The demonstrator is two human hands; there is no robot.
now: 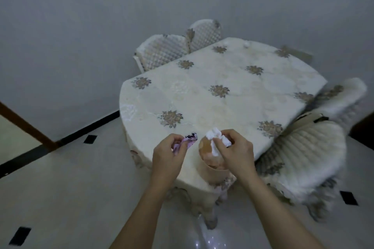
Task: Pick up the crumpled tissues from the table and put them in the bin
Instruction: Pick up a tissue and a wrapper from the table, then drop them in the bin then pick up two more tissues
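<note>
1. Right hand (235, 148) holds a white tissue (217, 136) directly over the mouth of the bin (210, 170); grip clamped on it with fingertips, apparently poised to drop it in.
2. Left hand (169, 154) has its grip closed on a purple patterned wad (187, 141), just left of the bin; tissue or wrapper, cannot tell. Probably held ready as the next thing to bin.
3. Bin is a small tan round tub on the near edge of the worktop (202, 91), between both hands. That placement keeps each drop short.
4. Orange-pink stuff shows inside the bin; too blurred to name.
5. One small white lump (246, 44) sits at the far worktop edge, well apart from the hands; possibly another tissue, too small to be sure.
6. Rest of the floral cloth shows no other tissues.
7. Judgement: task is late stage. White tissue needs only release; purple wad follows, then a long reach for the far lump.
8. Risk: the light tub could tip if knocked.
</note>
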